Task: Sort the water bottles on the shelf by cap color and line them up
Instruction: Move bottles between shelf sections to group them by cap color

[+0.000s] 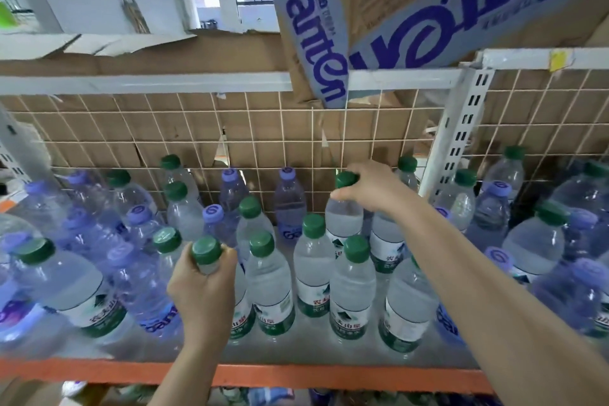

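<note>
Several water bottles stand on the shelf (296,376), some with green caps, some with purple caps. My left hand (202,283) grips the neck of a green-capped bottle (206,250) at the front centre-left. My right hand (369,188) grips the neck of another green-capped bottle (344,217) further back. Between the hands stands a cluster of green-capped bottles (270,287). A lone purple-capped bottle (289,204) stands at the back centre. Purple-capped bottles (138,280) crowd the left, mixed with green ones.
A wire grid backed by cardboard (263,128) closes the rear of the shelf. A white upright post (458,128) divides it from the right bay, which holds more mixed bottles (527,241). Cardboard cartons (313,26) sit on the shelf above.
</note>
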`<control>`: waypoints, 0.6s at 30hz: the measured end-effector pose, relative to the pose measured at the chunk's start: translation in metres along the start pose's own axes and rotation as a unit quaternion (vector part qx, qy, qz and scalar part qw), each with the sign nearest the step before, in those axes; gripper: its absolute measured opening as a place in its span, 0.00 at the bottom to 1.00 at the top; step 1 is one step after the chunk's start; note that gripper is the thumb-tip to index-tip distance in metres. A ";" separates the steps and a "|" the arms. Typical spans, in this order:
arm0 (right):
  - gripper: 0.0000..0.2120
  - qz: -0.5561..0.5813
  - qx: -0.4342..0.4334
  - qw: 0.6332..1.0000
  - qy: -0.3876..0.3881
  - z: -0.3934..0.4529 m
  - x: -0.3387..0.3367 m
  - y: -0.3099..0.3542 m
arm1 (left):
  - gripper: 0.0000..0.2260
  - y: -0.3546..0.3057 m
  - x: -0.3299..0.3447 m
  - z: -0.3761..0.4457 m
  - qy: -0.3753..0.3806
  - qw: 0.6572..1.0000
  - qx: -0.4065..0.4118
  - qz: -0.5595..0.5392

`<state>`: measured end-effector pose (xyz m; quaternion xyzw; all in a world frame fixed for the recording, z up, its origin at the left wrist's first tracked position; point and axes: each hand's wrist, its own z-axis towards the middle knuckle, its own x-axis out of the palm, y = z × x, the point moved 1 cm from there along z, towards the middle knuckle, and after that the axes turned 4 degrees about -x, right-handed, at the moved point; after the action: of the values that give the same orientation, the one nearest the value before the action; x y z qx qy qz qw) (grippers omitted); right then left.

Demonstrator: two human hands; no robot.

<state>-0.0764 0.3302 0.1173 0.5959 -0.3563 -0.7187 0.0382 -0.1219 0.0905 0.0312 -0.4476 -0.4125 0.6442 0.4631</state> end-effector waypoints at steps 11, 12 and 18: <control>0.13 -0.133 0.045 0.987 0.077 0.006 0.012 -0.003 | 0.12 -0.004 0.005 -0.003 -0.005 0.996 0.067 0.051; 0.10 -0.118 0.038 0.989 0.075 0.004 0.011 -0.003 | 0.12 -0.005 0.006 -0.002 0.000 0.996 0.077 0.055; 0.17 0.006 0.036 0.999 0.008 0.004 -0.016 -0.003 | 0.03 -0.039 -0.004 0.020 0.023 0.980 0.188 0.053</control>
<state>-0.0746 0.3418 0.1291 0.6008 -0.3852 -0.7001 0.0236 -0.1316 0.0935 0.0740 -0.3883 -0.2487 0.7235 0.5137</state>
